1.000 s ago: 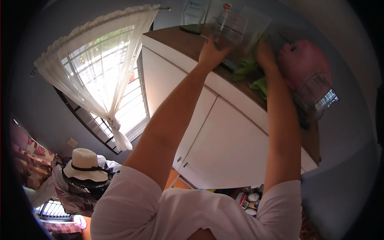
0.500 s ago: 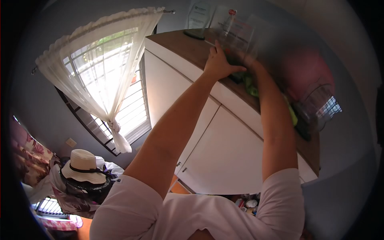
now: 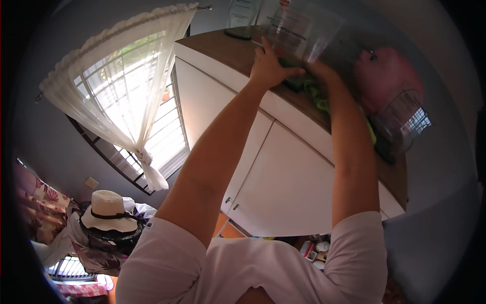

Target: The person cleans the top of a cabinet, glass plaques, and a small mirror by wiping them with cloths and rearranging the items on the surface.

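Observation:
On the brown cabinet top, a clear plaque point(image 3: 289, 31) with printed text stands on a dark green base. My left hand point(image 3: 268, 68) is at the plaque's left and front side, index finger pointing up and thumb stretched out along the base. My right hand point(image 3: 322, 72) is at the plaque's right side, its fingers blurred and partly hidden. A bright green cloth point(image 3: 315, 93) lies beside my right wrist, bunched on the cabinet top. Whether my right fingers touch the plaque or the cloth, I cannot tell.
Another clear plaque point(image 3: 242, 14) stands on the white cabinet point(image 3: 291, 177) at its far left. To the right are a pink rounded object point(image 3: 390, 76) and a clear glass-like piece point(image 3: 405, 114). A curtained window point(image 3: 134, 96) and a straw hat point(image 3: 107, 205) are at the left.
The view has shifted slightly, and the cabinet top sits higher in it. My right hand has moved a little at the plaque's side; my left keeps its spread pose.

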{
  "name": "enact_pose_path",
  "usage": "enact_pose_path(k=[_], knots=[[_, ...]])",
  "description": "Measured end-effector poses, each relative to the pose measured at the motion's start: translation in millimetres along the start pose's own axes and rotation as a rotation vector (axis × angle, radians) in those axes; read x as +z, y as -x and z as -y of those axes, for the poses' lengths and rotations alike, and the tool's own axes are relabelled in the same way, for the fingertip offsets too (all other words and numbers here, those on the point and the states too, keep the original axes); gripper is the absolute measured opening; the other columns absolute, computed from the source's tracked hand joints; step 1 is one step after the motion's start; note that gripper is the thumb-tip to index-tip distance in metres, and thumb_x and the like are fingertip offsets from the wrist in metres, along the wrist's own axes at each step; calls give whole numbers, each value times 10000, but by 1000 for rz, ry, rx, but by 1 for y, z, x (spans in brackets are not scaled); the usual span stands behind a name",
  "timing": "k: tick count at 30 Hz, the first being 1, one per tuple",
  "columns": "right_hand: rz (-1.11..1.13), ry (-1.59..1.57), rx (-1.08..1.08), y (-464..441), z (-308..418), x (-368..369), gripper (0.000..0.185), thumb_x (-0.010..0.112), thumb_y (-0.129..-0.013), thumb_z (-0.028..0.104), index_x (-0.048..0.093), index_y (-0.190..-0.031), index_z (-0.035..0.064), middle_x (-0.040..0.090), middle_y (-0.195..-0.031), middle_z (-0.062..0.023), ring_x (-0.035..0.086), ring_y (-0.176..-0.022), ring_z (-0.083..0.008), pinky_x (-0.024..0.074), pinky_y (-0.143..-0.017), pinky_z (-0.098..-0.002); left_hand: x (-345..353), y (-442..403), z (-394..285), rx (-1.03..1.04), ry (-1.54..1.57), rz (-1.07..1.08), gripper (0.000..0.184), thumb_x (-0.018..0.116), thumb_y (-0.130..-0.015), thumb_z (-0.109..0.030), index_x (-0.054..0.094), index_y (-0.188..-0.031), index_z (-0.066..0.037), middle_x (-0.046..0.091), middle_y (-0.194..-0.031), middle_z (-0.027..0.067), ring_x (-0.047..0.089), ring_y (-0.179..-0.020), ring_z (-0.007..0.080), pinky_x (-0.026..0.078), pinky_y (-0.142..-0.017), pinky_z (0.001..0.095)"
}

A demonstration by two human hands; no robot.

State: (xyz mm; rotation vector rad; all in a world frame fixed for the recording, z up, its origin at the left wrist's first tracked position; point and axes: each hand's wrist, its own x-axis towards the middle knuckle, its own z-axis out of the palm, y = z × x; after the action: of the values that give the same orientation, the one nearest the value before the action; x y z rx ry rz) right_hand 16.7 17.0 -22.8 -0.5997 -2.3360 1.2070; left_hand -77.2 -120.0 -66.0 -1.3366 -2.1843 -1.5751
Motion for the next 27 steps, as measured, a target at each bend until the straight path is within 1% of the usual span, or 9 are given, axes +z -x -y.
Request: enact_pose_path(k=[5, 8, 11, 14, 17, 20, 23, 26, 27], knots=[[65, 37, 264, 14, -1, -11, 630, 432, -867, 526, 512, -1188, -10, 575, -1112, -159, 516, -1061, -236, 374, -920, -330, -8, 4, -9, -61, 29, 28, 1344, 765, -468, -626, 27, -1368, 47, 277, -1290, 267, 409, -1171, 383, 415, -927, 402], [201, 383, 96, 1, -17, -23, 453, 347, -931, 346, 462, -1269, 67, 499, -1243, -113, 465, -1128, -218, 313, -979, -307, -8, 3, -9, -90, 32, 16, 1320, 778, -472, -600, 49, -1374, 31, 277, -1300, 257, 409, -1176, 380, 411, -933, 406], [170, 497, -43, 3, -25, -22, 463, 305, -941, 338, 453, -1272, 49, 484, -1264, -123, 452, -1141, -219, 310, -983, -316, -7, 3, -8, -83, 39, -8, 1313, 782, -470, -589, 57, -1375, 28, 277, -1304, 257, 404, -1180, 382, 404, -939, 408], [34, 362, -152, 19, -25, -14, 545, 319, -923, 463, 513, -1214, 45, 548, -1167, -183, 504, -1091, -274, 345, -952, -331, -5, 3, -9, -75, 50, -33, 1311, 784, -464, -589, 66, -1377, 21, 280, -1305, 259, 399, -1184, 385, 400, -943, 407], [151, 447, -141, 20, -23, -23, 476, 334, -936, 366, 464, -1260, 43, 498, -1249, -131, 461, -1135, -224, 313, -981, -316, -4, 4, -8, -92, 47, -42, 1309, 786, -459, -589, 74, -1380, 11, 284, -1303, 259, 392, -1189, 388, 397, -946, 406], [84, 391, -81, 29, -22, -29, 479, 369, -915, 413, 542, -1183, 56, 599, -1084, -135, 558, -985, -243, 392, -887, -318, -5, 4, -7, -100, 58, -42, 1303, 792, -455, -582, 83, -1381, 0, 289, -1300, 259, 385, -1194, 390, 395, -947, 410], [78, 431, -93, 30, -26, -35, 469, 421, -891, 412, 582, -1126, 40, 626, -1002, -115, 579, -899, -212, 427, -814, -311, -7, 5, -8, -91, 49, -41, 1297, 797, -464, -564, 69, -1373, 6, 295, -1283, 262, 396, -1178, 390, 409, -924, 404], [111, 439, -41, 35, -20, -36, 445, 456, -887, 387, 593, -1097, 19, 618, -1010, -106, 553, -911, -178, 411, -833, -301, -7, 7, -12, -92, 42, -86, 1272, 809, -468, -537, 78, -1354, 10, 314, -1249, 255, 407, -1156, 387, 420, -903, 395], [90, 431, -38, 39, -17, -35, 430, 487, -865, 379, 609, -1064, 18, 628, -962, -103, 560, -866, -171, 423, -796, -301, -7, 8, -12, -95, 41, -108, 1260, 814, -467, -527, 87, -1346, 9, 322, -1236, 251, 410, -1149, 386, 421, -899, 392]])
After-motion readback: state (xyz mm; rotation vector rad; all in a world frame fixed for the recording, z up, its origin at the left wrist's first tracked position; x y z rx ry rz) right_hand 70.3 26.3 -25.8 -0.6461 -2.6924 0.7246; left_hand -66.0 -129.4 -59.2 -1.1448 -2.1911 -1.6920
